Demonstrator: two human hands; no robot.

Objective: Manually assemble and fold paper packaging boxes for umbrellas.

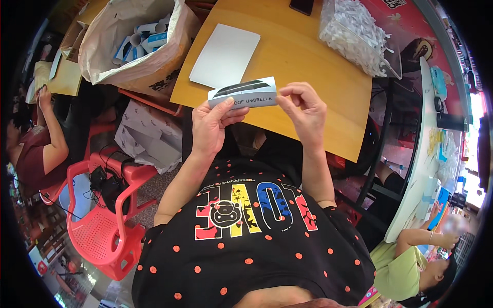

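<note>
A pale grey-blue paper sleeve (250,97), printed with a dark umbrella picture and a line of lettering, is held up over the near edge of the table. My left hand (213,123) grips its left part, with the thumb across the front and the fingers behind. At the sleeve's right end, my right hand (307,110) pinches the edge between thumb and index finger. The sleeve looks curved into a roll. Just beyond it, a stack of white sheets (226,54) lies on the yellow wooden table (292,61).
To the left stands a big whitish sack (97,56) with several rolled blue-and-white sleeves (146,38) inside. A clear bin of white paper strips (354,38) sits at the table's far right, and a dark phone (302,6) at the far edge. A red plastic chair (97,231) stands lower left; people sit on both sides.
</note>
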